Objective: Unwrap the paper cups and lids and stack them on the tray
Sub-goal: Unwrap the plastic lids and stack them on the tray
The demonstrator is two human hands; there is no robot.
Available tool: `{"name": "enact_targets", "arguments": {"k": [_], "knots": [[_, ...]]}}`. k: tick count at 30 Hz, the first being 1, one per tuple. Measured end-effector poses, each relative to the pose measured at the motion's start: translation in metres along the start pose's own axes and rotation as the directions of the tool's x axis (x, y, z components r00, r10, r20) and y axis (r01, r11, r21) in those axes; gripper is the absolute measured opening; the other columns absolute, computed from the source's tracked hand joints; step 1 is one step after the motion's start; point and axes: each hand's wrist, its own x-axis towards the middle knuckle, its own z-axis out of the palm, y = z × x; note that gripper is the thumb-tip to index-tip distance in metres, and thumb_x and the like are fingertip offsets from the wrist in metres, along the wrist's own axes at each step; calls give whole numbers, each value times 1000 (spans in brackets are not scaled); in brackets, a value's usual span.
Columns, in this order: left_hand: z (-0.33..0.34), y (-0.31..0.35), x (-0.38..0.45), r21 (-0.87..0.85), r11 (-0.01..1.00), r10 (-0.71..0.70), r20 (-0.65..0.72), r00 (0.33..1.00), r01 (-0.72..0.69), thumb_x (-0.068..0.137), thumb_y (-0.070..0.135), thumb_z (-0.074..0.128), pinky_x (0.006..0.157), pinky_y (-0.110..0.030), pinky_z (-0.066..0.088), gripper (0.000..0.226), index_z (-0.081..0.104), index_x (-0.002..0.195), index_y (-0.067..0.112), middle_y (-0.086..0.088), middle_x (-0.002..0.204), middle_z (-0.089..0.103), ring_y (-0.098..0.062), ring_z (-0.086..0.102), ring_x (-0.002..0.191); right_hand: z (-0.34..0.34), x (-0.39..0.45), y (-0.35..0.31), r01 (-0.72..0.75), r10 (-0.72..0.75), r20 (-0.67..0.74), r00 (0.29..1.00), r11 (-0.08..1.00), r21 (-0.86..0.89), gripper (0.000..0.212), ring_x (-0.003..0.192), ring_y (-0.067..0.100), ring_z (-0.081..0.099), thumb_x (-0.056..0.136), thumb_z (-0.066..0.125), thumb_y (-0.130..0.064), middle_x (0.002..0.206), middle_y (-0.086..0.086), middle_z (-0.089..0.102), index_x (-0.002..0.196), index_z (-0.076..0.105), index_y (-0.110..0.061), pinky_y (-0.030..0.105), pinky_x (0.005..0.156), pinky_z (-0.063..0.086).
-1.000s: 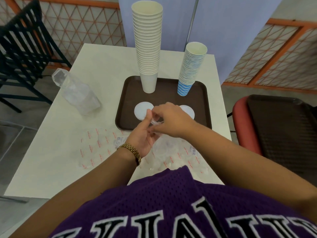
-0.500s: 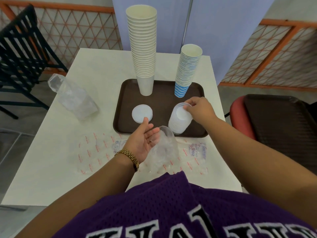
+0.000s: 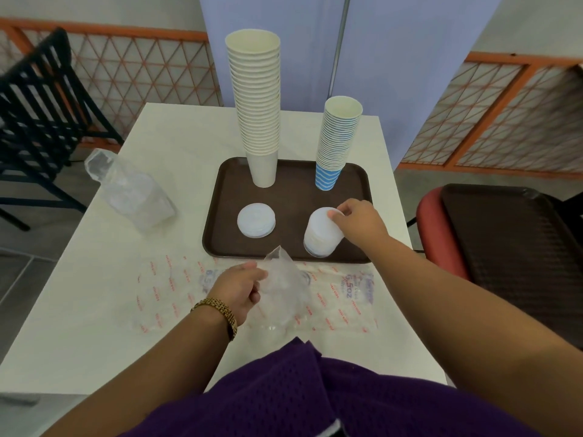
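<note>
A crumpled clear plastic bag (image 3: pixel 129 190) lies on the white table (image 3: pixel 79 294), far out to the left of the fingers. The left hand (image 3: pixel 239 290) has its fingers curled around an emptied clear plastic wrapper (image 3: pixel 284 285), which stands puffed up just right of them. Beyond those fingers, on the brown rectangular tray (image 3: pixel 293 197), rests a low stack of white round lids (image 3: pixel 256 220), with a tall stack of white paper cups (image 3: pixel 257 105) behind it. The right hand (image 3: pixel 359 220) pinches the top of a taller, leaning stack of white lids (image 3: pixel 321 236) on the tray; a shorter stack of blue-striped paper cups (image 3: pixel 337 143) stands beyond its fingertips.
</note>
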Motion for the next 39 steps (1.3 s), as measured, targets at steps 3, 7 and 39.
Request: {"name": "enact_targets", "arguments": {"k": [3, 7, 39], "knots": [[-2, -8, -3, -10, 1000, 1, 26, 1000, -1, 90, 5, 64, 52, -22, 41, 28, 61, 118, 7, -6, 79, 52, -13, 44, 64, -1, 2, -2, 20, -19, 10, 1000, 997, -79, 28, 92, 19, 58, 93, 57, -48, 107, 3, 59, 103, 57, -23, 30, 78, 50], [0, -12, -12, -17, 999, 34, -1, 999, -34, 91, 12, 66, 61, -25, 47, 17, 64, 107, 7, -4, 73, 54, -12, 49, 66, -4, 6, -10, 32, -22, 57, 998, 983, -182, 29, 89, 19, 58, 94, 55, -49, 102, 4, 62, 102, 51, -21, 32, 76, 50], [-78, -1, -39, -322, 913, 354, 316, 880, -251, 97, 30, 54, 93, -52, 52, 37, 57, 131, 17, -13, 129, 62, -34, 60, 118, 30, -152, -57, -481, 282, 390, 876, 485, 730, 27, 76, 18, 63, 100, 52, -35, 84, 6, 66, 97, 65, -11, 35, 75, 53]]}}
